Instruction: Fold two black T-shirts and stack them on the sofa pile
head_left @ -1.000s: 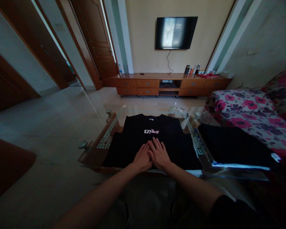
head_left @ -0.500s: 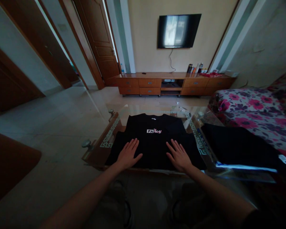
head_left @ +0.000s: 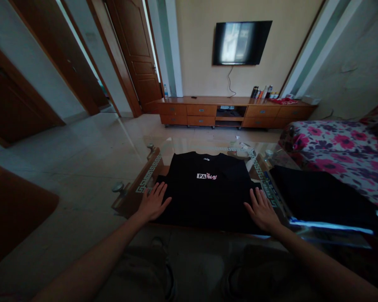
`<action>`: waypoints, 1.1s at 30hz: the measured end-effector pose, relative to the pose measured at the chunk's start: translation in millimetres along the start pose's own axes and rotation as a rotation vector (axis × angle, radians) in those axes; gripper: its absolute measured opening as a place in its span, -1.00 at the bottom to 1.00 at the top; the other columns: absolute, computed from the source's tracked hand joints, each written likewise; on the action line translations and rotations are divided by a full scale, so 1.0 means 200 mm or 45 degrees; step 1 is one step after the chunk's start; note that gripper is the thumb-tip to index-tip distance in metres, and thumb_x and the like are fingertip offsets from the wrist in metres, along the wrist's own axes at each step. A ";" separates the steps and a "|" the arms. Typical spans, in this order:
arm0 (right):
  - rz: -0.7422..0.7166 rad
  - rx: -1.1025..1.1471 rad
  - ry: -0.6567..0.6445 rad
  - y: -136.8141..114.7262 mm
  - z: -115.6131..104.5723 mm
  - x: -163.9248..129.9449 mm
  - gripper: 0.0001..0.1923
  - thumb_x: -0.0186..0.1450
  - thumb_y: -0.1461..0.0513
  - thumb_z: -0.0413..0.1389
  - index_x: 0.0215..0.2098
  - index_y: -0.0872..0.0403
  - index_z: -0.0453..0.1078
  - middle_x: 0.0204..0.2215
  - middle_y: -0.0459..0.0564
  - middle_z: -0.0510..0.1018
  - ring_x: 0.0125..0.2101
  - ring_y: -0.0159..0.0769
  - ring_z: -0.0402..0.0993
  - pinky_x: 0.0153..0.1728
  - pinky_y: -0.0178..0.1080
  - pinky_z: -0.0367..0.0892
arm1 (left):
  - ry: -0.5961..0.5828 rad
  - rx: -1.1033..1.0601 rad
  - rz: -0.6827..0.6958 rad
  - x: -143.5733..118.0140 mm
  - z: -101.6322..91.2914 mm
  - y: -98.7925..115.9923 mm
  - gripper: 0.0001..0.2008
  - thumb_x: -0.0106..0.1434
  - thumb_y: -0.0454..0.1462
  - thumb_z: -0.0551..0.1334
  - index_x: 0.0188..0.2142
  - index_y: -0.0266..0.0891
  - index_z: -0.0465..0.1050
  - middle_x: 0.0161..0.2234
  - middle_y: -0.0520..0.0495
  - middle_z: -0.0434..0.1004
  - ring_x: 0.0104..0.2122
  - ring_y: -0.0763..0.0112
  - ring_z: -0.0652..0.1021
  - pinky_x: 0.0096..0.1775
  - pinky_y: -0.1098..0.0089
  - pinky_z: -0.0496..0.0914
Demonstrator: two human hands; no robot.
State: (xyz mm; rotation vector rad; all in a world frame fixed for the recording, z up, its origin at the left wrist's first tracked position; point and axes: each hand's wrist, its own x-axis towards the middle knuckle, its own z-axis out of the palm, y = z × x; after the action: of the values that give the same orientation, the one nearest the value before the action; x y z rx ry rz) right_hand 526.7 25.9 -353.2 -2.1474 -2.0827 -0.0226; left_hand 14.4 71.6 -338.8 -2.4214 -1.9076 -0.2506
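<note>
A black T-shirt (head_left: 208,201) with a white and pink print on its chest lies flat on the glass table (head_left: 176,144), its neckline away from me. My left hand (head_left: 153,201) rests with fingers spread on the shirt's left side. On the opposite side, my right hand (head_left: 262,208) lies flat with its fingers apart near the shirt's right edge. Neither hand grips the cloth.
To the right sits a stack of folded black clothing (head_left: 324,197) with a clear plastic edge under it. A floral sofa (head_left: 337,138) stands beyond it. A wooden TV cabinet (head_left: 201,110) runs along the far wall, below a television (head_left: 242,43).
My hands have moved apart across the shirt, the left one outward to the left and the right one outward to the right. The camera view has shifted slightly.
</note>
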 end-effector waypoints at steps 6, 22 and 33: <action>0.116 0.022 0.192 -0.08 -0.07 0.18 -0.20 0.46 -0.14 -0.29 0.47 0.17 -0.05 0.46 0.22 -0.09 0.44 0.03 -0.20 0.37 0.14 -0.17 | 0.154 0.001 -0.124 0.18 -0.01 0.02 -0.33 0.45 0.04 -0.10 0.39 -0.28 0.13 0.40 -0.27 0.13 0.38 0.03 0.16 0.35 0.00 -0.04; 0.073 -0.038 -0.014 -0.05 0.04 0.29 -0.07 0.43 -0.19 -0.32 0.49 0.32 -0.18 0.46 0.26 -0.12 0.45 0.00 -0.24 0.38 0.02 -0.17 | 0.058 -0.056 0.016 0.30 0.14 -0.07 -0.23 0.43 0.12 -0.12 0.43 -0.33 0.03 0.45 -0.24 -0.07 0.43 0.06 0.00 0.37 0.09 -0.03; 0.268 0.393 0.223 0.02 -0.07 0.49 -0.11 0.42 -0.10 -0.23 0.45 0.40 -0.20 0.39 0.45 0.04 0.37 0.14 0.03 0.30 0.05 0.07 | 0.139 -0.334 -0.379 0.40 0.08 -0.06 -0.25 0.45 0.08 -0.17 0.41 -0.40 0.01 0.42 -0.39 0.03 0.41 0.03 0.07 0.35 0.03 0.02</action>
State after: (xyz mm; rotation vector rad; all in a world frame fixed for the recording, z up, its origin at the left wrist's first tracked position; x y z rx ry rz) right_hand 535.9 122.2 -328.1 -2.0785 -1.6366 0.1221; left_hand 23.4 153.8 -341.7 -2.1968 -2.3056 -0.6701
